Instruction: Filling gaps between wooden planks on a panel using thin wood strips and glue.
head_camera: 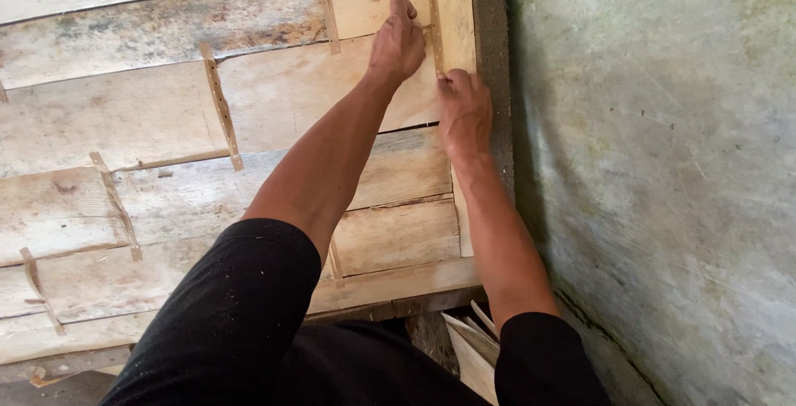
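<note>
A panel of pale wooden boards (pixel 149 116) lies flat in front of me, with several thin wooden strips across its seams. Both my hands press on one narrow strip (pixel 432 0) running along the panel's right side. My left hand (pixel 396 41) lies with fingers curled on the upper part of that strip. Just below it, my right hand (pixel 464 111) pinches the same strip near the panel's right edge. Both arms reach out from black sleeves.
A rough grey concrete wall (pixel 663 165) rises directly right of the panel. Other thin strips (pixel 220 103) cross the boards at the left and middle. Some loose pale wood pieces (pixel 468 344) lean below the panel's near edge, between my arms.
</note>
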